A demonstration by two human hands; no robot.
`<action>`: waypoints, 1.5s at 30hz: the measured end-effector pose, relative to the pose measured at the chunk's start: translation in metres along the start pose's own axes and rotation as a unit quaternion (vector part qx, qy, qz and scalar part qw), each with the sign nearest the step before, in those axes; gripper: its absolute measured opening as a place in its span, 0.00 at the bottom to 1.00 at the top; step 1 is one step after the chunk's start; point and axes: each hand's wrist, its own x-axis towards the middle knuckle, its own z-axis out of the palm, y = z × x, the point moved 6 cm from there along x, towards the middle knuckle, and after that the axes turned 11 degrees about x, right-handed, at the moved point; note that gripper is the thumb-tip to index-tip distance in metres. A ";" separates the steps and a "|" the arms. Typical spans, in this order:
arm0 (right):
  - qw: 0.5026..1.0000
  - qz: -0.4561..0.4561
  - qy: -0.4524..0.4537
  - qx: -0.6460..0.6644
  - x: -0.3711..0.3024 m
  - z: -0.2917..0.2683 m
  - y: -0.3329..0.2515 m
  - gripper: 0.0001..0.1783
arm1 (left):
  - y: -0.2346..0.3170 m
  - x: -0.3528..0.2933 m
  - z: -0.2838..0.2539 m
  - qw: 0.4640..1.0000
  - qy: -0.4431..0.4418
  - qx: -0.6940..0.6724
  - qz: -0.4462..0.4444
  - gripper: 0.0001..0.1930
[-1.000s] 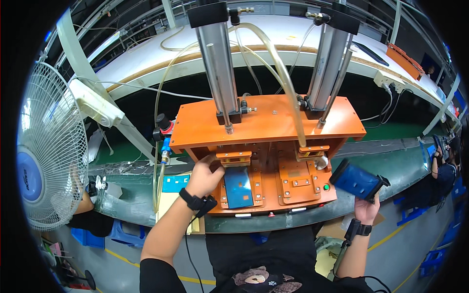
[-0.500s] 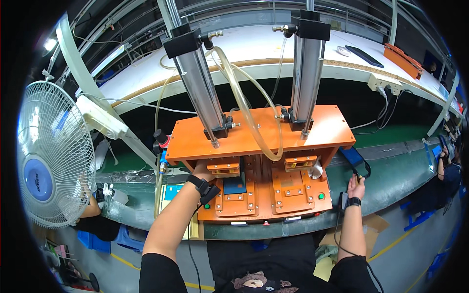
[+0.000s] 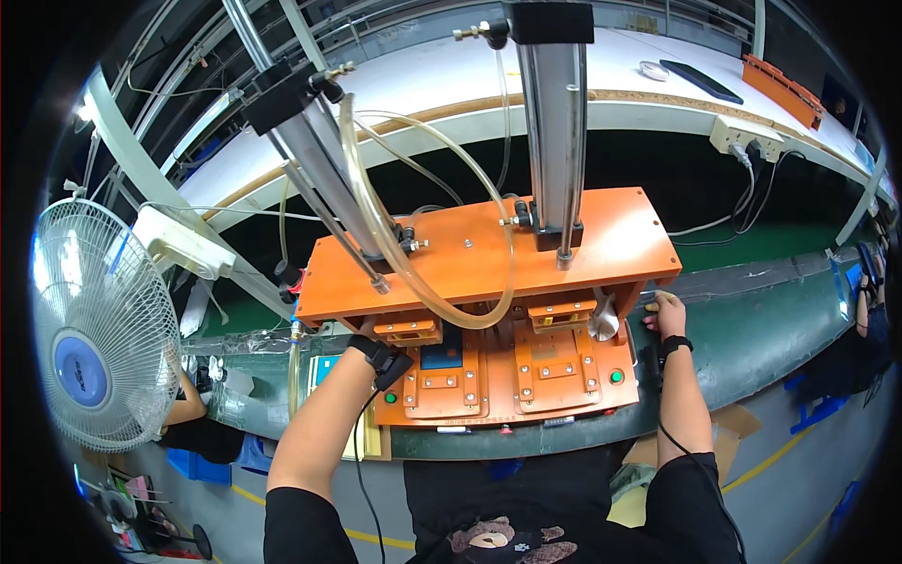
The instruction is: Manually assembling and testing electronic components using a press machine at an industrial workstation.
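Right hand now farther forward, beside orange press; left hand mostly hidden beneath; grips unclear

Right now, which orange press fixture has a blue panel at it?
The left fixture: a blue panel shows at its rear, while the right fixture shows none.

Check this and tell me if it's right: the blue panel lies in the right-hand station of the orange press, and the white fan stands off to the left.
Not quite. The head view shows the blue panel in the left-hand station of the orange press; the white fan does stand off to the left.
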 end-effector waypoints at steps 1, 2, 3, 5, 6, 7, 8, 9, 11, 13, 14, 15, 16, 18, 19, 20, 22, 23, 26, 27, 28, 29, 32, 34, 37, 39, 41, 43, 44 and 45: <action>1.000 0.003 0.002 0.000 0.000 0.001 0.001 0.17 | -0.002 0.004 -0.003 1.000 -0.007 0.000 -0.002 0.24; 1.000 -0.001 -0.001 0.005 -0.001 0.002 0.001 0.15 | 0.000 0.005 -0.003 1.000 -0.014 -0.001 -0.003 0.24; 1.000 -0.004 -0.003 0.009 -0.002 0.004 0.000 0.14 | 0.000 0.002 -0.002 1.000 -0.021 -0.001 -0.004 0.24; 1.000 -0.002 -0.003 0.016 -0.001 0.002 0.001 0.14 | 0.002 -0.002 0.000 0.999 -0.035 -0.003 -0.006 0.24; 1.000 -0.006 -0.004 0.016 -0.002 0.002 0.001 0.14 | 0.005 0.001 0.000 0.999 -0.042 -0.004 -0.007 0.24; 1.000 -0.010 -0.006 0.015 -0.002 0.002 0.001 0.14 | 0.005 -0.002 0.000 0.999 -0.048 -0.004 -0.010 0.24; 1.000 -0.009 -0.005 0.014 -0.002 0.002 0.001 0.14 | 0.005 -0.005 -0.001 0.998 -0.053 -0.006 -0.012 0.24; 1.000 -0.012 -0.007 0.017 -0.003 0.003 0.000 0.14 | 0.007 -0.001 -0.002 0.998 -0.059 -0.007 -0.014 0.25; 1.000 -0.015 -0.009 0.017 -0.004 0.002 -0.001 0.13 | 0.013 0.006 -0.005 0.997 -0.067 -0.010 -0.020 0.25; 1.000 -0.012 -0.010 0.021 -0.004 0.003 -0.002 0.13 | 0.016 0.009 -0.009 0.997 -0.075 -0.013 -0.025 0.25; 1.000 -0.013 -0.011 0.020 -0.005 0.003 -0.003 0.13 | 0.015 0.007 -0.012 0.996 -0.079 -0.015 -0.028 0.25; 1.000 -0.009 -0.010 0.020 -0.006 0.003 -0.002 0.13 | 0.015 0.006 -0.015 0.996 -0.082 -0.016 -0.031 0.25; 1.000 -0.006 -0.009 0.019 -0.006 0.002 -0.002 0.13 | 0.014 0.004 -0.017 0.996 -0.086 -0.017 -0.032 0.25; 1.000 -0.006 -0.009 0.017 -0.006 0.001 -0.002 0.13 | 0.015 0.002 -0.021 0.995 -0.093 -0.020 -0.035 0.25; 1.000 -0.003 -0.009 0.015 -0.006 0.001 0.000 0.13 | 0.015 0.000 -0.023 0.994 -0.097 -0.021 -0.037 0.25; 1.000 -0.004 -0.009 0.015 -0.005 0.001 0.000 0.13 | 0.021 -0.002 -0.021 0.994 -0.101 -0.021 -0.038 0.25; 0.999 -0.002 -0.014 0.029 -0.005 0.002 0.002 0.13 | 0.025 -0.005 -0.023 0.993 -0.111 -0.022 -0.043 0.26; 0.999 0.000 -0.014 0.029 -0.005 0.002 0.003 0.13 | 0.024 -0.010 -0.024 0.992 -0.117 -0.022 -0.046 0.26; 0.999 -0.005 -0.006 0.042 -0.004 -0.003 0.002 0.12 | 0.025 -0.028 -0.019 0.989 -0.136 -0.028 -0.048 0.26; 0.999 -0.009 -0.004 0.043 -0.004 -0.005 0.001 0.12 | 0.026 -0.034 -0.018 0.989 -0.138 -0.030 -0.045 0.26; 0.999 -0.012 -0.007 0.046 -0.005 -0.003 0.002 0.11 | 0.033 -0.048 -0.025 0.992 -0.109 -0.045 -0.043 0.25; 0.999 -0.010 -0.007 0.045 -0.005 -0.002 0.002 0.11 | 0.035 -0.056 -0.030 0.994 -0.079 -0.061 -0.041 0.23; 0.999 -0.019 -0.008 0.043 -0.004 0.002 0.000 0.11 | 0.027 -0.060 -0.023 0.998 -0.055 0.018 0.005 0.23; 0.999 -0.013 -0.011 0.030 -0.002 0.000 0.001 0.12 | 0.028 -0.058 -0.024 0.999 -0.044 -0.012 0.009 0.23; 1.000 -0.009 -0.009 0.025 -0.001 -0.005 0.004 0.14 | 0.038 -0.063 -0.036 1.000 -0.018 -0.016 0.012 0.22; 0.998 0.026 -0.011 0.055 -0.004 -0.006 0.006 0.14 | 0.037 -0.077 -0.041 0.998 0.034 -0.033 0.032 0.23; 0.997 0.040 -0.040 0.046 -0.024 -0.009 0.001 0.15 | 0.048 -0.099 -0.066 0.989 0.102 -0.102 0.038 0.24; 0.995 0.036 -0.087 -0.017 -0.058 -0.005 -0.011 0.17 | 0.038 -0.125 -0.065 0.983 0.092 -0.152 0.041 0.25; 0.994 0.012 -0.105 -0.036 -0.075 -0.005 -0.016 0.18 | 0.030 -0.139 -0.063 0.980 0.121 -0.153 0.028 0.24; 0.991 -0.013 -0.118 -0.056 -0.094 -0.008 -0.021 0.18 | 0.024 -0.152 -0.059 0.976 0.148 -0.158 0.017 0.23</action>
